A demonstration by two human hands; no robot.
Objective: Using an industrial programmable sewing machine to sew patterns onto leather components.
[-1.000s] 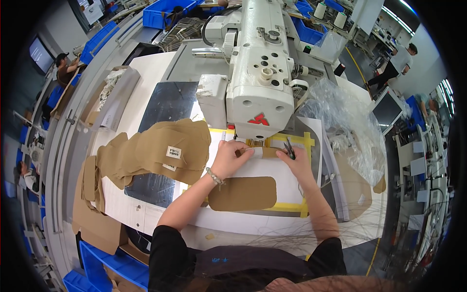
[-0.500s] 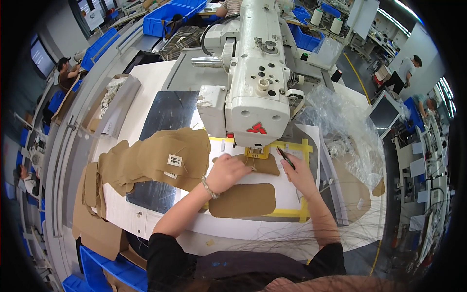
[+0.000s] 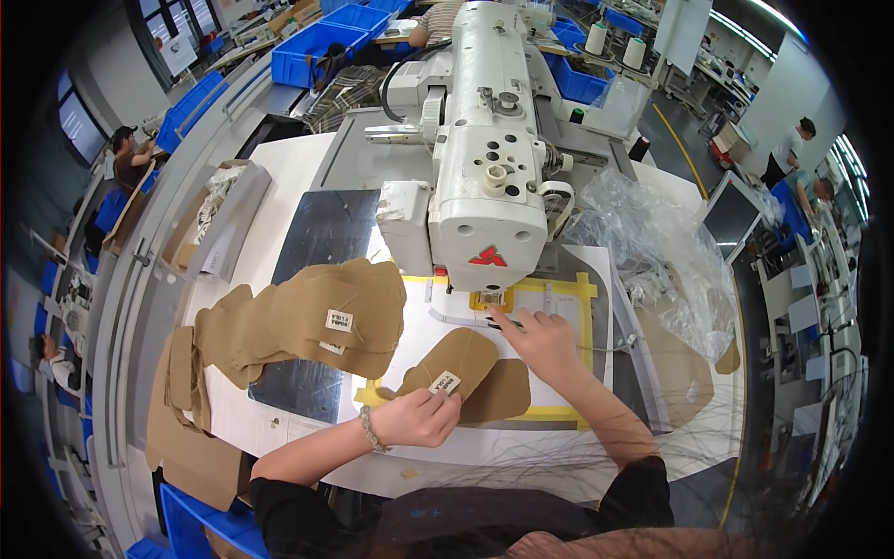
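My left hand (image 3: 424, 416) is closed on the near edge of a brown fabric piece (image 3: 463, 352) with a small white label (image 3: 446, 382) and a loose thread. This piece is tilted over a second brown piece (image 3: 503, 391) lying on the white template (image 3: 559, 359) edged in yellow tape. My right hand (image 3: 549, 347) reaches under the sewing machine head (image 3: 489, 242), its index finger stretched toward the yellow presser foot part (image 3: 491, 300). A slim dark pointed tool (image 3: 494, 323) sticks out from this hand, mostly hidden by the fingers.
A stack of brown labelled pieces (image 3: 298, 321) lies to the left, over a dark metal plate (image 3: 326, 233). Behind it stands a cardboard box (image 3: 244, 214) of scraps. Clear plastic film (image 3: 652, 242) and a monitor (image 3: 731, 219) are at right. Other people work farther off.
The labelled piece has come out from under the machine head toward me in my left hand, onto the second piece. My right hand has shifted left, toward the presser foot.
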